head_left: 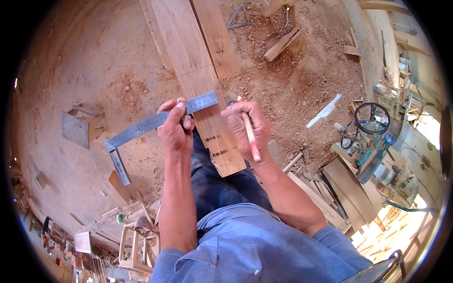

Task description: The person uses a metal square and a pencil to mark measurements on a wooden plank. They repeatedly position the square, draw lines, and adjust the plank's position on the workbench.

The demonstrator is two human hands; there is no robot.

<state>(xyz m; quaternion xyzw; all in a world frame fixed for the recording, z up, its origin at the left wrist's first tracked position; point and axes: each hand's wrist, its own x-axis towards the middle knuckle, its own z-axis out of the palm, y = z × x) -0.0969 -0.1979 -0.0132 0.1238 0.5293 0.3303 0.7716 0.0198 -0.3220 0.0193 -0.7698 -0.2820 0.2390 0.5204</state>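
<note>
My left hand (177,125) grips a metal carpenter's square (146,126) by its long blade, with thumb and fingers around it. The blade's end lies across a wooden plank (188,56), and its short leg hangs off to the left. In my right hand (252,125), just right of the plank, is a red and white pencil (250,134), closed in the fingers and slanting down toward my wrist. A small dark thing by those fingers is too small to make out. One thin line crosses the plank above the square; dark marks show near its close end.
A second plank (219,42) lies alongside on the right. On the dusty ground are a metal triangle (239,18), a wood offcut (283,44) and a box-like block (82,125). A machine with a black handwheel (372,118) stands right; a wooden frame (134,247) sits lower left.
</note>
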